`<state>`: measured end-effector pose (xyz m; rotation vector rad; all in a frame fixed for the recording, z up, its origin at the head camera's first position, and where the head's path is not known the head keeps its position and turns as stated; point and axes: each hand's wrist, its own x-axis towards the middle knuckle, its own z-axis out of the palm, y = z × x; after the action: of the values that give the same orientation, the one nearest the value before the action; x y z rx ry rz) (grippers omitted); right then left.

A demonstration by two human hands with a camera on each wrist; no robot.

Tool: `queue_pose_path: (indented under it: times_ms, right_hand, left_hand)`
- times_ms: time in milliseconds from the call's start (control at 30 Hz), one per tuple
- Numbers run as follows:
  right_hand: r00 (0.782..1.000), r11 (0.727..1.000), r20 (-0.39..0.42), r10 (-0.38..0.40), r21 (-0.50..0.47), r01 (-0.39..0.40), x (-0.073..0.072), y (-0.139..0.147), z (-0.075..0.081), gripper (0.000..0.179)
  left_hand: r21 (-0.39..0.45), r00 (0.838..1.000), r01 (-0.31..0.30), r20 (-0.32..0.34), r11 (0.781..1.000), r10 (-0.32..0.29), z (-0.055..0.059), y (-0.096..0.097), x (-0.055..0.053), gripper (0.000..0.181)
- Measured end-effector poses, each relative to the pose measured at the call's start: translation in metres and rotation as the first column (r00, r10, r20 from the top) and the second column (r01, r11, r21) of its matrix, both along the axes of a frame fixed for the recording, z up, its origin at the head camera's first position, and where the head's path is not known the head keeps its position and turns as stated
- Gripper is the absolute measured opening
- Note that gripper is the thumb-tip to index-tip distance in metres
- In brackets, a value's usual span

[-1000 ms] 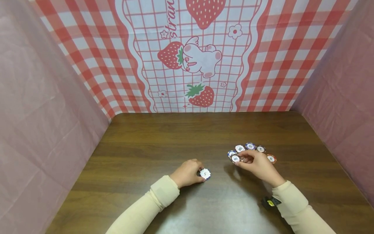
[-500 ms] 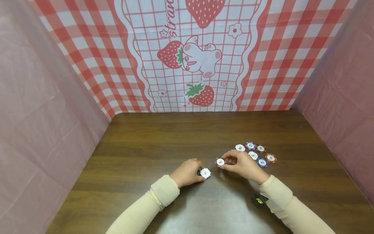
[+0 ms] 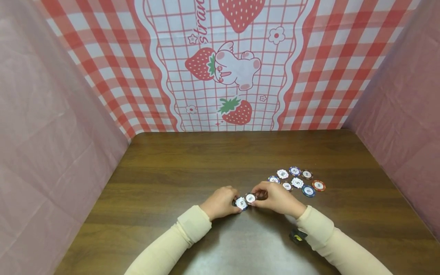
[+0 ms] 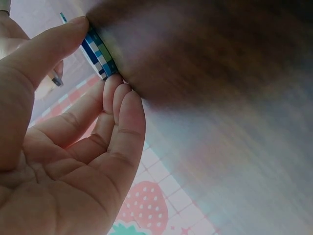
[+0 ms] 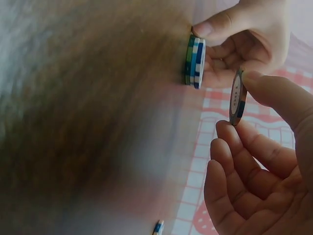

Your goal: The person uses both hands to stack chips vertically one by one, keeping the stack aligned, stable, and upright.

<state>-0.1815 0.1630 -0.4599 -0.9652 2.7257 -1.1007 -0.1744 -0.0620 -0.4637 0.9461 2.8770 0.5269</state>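
Observation:
In the head view my left hand (image 3: 221,202) grips a short stack of poker chips (image 3: 241,204) on the table, thumb and fingertips at its edge. The top chip is white with a 5. The right wrist view shows the stack (image 5: 194,62) edge-on, with green, blue and white bands. My right hand (image 3: 279,199) pinches a single dark-edged poker chip (image 3: 250,198) marked 100 between thumb and fingertips. This chip overlaps the stack's right side in the head view. From the right wrist, the pinched chip (image 5: 237,98) stands apart from the stack, above its top face.
Loose poker chips lie to the right of my hands, among them a white chip (image 3: 297,183), a blue one (image 3: 308,191) and an orange-red one (image 3: 319,185). Behind the brown wooden table (image 3: 192,156) hangs a checked strawberry cloth (image 3: 309,95). Pink curtains flank both sides.
My right hand has picked the dark-edged chip from the loose group and carried it left to the stack, uncovering more loose chips. My left hand has stayed on the stack.

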Motion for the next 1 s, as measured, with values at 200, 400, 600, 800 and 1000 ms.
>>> queue_pose_path:
  times_ms: [200,400,600,800,1000]
  right_hand:
    - [0.999,0.998,-0.049,0.009,0.066,-0.006,0.000,-0.004,-0.002,0.023]
    - [0.997,0.993,-0.081,0.010,0.117,0.000,0.000,-0.009,-0.003,0.023]
    - [0.997,0.985,-0.075,0.006,0.174,0.007,0.001,-0.015,-0.005,0.025]
    - [0.997,0.981,-0.079,0.017,0.194,-0.001,0.000,-0.018,-0.007,0.025]
    - [0.997,0.980,-0.077,0.031,0.197,-0.015,-0.001,-0.021,-0.007,0.025]
  left_hand:
    - [-0.007,1.000,0.002,-0.010,1.000,-0.002,0.000,0.000,0.000,0.031]
    - [-0.005,1.000,0.001,-0.004,1.000,-0.001,0.000,0.000,0.001,0.031]
    - [-0.011,1.000,-0.001,0.000,1.000,0.001,0.000,0.000,0.001,0.032]
    - [0.002,1.000,0.001,-0.006,1.000,-0.001,-0.001,0.000,0.001,0.031]
    - [-0.002,1.000,0.001,-0.006,1.000,-0.001,-0.001,-0.001,0.001,0.033]
